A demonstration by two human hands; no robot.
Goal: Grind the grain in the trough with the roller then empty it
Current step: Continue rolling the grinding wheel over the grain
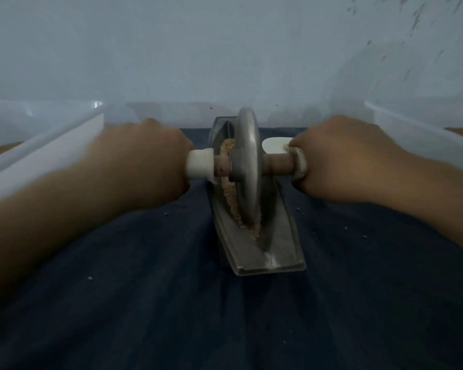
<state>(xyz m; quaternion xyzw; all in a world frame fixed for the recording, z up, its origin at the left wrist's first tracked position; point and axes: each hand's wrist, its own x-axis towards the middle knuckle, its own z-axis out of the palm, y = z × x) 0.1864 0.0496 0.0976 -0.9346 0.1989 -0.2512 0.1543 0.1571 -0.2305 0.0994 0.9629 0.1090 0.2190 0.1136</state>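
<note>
Gripping roller [247, 166] by axle ends, I had left hand [145, 158] and right hand [340, 158] each curled round one end. Roller stood upright in trough [275, 236] on cloth [118, 289], grain [231, 201] heaped beside it. Judged metal heavy, stiff, smooth; trough best lifted by rim; grain loose, spillable.

Both bare forearms reach forward. The left forearm enters from 8 o'clock, and the left hand [145, 158], knuckles up, curls round one end of the roller [247, 166] axle. The right forearm enters from 4 o'clock, and the right hand [340, 158] grips the other end. The hands sit level, at 9 and 3 o'clock of the wheel.
</note>
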